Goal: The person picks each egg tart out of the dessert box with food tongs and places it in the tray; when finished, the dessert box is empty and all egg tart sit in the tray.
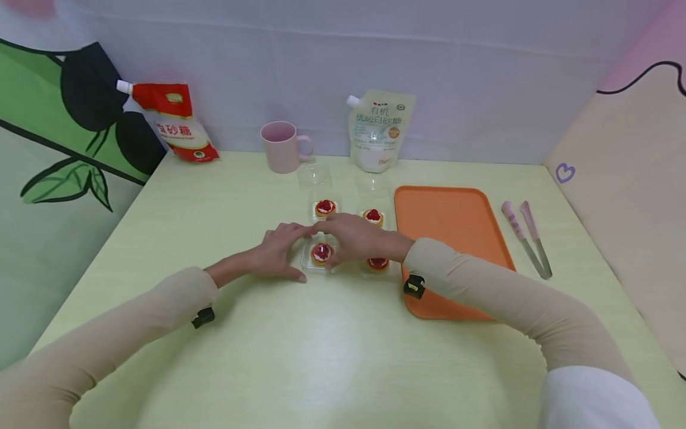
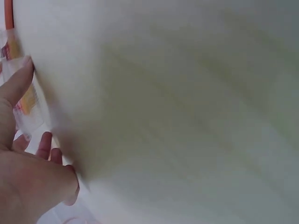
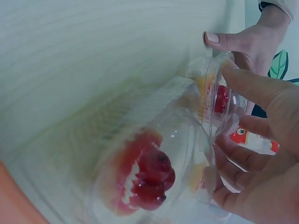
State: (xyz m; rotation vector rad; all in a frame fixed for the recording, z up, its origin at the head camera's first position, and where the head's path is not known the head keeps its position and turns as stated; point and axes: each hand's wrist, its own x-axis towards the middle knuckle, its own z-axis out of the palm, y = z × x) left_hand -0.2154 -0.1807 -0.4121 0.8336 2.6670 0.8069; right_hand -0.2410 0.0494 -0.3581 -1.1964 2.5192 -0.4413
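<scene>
Several small tarts topped with red fruit sit in clear plastic boxes mid-table in the head view. My right hand (image 1: 356, 238) spans the front-left tart box (image 1: 308, 261), thumb at its front edge and fingers at its back. In the right wrist view the thumb and fingers grip the domed lid (image 3: 227, 122) of that box, and a red-topped tart (image 3: 152, 179) in another box lies closer. To the left of the box, my left hand (image 1: 276, 250) has its thumb and index finger spread, fingertips close to the back edge; whether they touch it cannot be told.
An orange tray (image 1: 450, 208) lies right of the boxes, partly under my right forearm. Two pink-handled spreaders (image 1: 527, 238) lie beyond it. Along the back stand a red sugar bag (image 1: 174, 122), a pink mug (image 1: 280, 149) and a pale sugar pouch (image 1: 379, 131). Two back boxes have raised lids (image 1: 315, 176).
</scene>
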